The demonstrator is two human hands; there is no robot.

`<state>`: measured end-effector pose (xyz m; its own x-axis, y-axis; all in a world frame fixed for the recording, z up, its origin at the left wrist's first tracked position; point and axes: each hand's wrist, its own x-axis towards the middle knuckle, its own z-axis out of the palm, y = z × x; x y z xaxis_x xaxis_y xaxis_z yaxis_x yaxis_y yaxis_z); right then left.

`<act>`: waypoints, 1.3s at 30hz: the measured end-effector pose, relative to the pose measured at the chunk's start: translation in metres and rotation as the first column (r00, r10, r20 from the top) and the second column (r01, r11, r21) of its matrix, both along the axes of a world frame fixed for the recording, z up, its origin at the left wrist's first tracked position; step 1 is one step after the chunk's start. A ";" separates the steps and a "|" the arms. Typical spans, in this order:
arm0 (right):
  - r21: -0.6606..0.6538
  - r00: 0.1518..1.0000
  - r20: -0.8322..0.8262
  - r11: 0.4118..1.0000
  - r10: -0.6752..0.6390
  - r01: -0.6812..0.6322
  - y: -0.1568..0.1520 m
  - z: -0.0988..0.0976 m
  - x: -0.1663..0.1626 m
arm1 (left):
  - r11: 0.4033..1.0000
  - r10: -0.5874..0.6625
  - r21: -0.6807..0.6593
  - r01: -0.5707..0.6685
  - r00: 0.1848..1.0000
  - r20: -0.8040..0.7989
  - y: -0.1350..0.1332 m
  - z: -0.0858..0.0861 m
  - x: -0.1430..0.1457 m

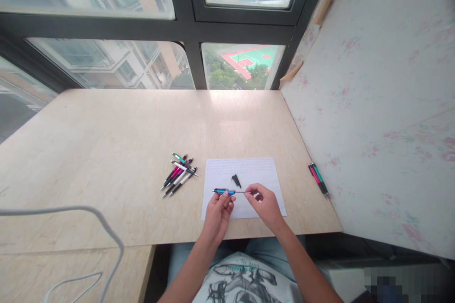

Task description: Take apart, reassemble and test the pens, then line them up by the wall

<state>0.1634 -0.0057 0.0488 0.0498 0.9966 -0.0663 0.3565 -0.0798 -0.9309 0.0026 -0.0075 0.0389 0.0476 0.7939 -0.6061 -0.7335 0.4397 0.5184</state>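
My left hand [219, 210] is closed around the blue barrel of a pen [223, 191], held level above a white sheet of paper [245, 170]. My right hand [263, 203] pinches the thin refill [240, 192] that sticks out of the barrel's right end. A small black pen part [236, 180] lies on the paper just behind the hands. Left of the paper, several pens [179, 174] with pink, teal, white and black sections lie in a loose pile.
Two more pens [317, 178], pink and green, lie at the table's right edge against the flowered wall [377, 104]. A white cable [88, 227] loops over the near left of the table. Windows [192, 33] run along the far side.
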 end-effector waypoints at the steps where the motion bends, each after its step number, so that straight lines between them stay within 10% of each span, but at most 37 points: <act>1: 0.001 1.000 0.001 1.000 0.000 0.000 0.000 0.000 -0.001 | 1.000 -0.005 0.005 0.005 1.000 0.000 0.000 0.000 0.000; 27: 0.003 0.995 0.040 0.996 0.093 -0.093 0.004 -0.009 -0.015 | 0.998 0.054 0.009 -0.055 0.998 0.035 0.002 -0.011 -0.012; 39: -0.103 0.661 0.746 0.995 0.079 -0.002 0.020 -0.020 -0.030 | 0.994 0.105 0.023 -0.105 0.994 0.016 0.008 -0.006 -0.025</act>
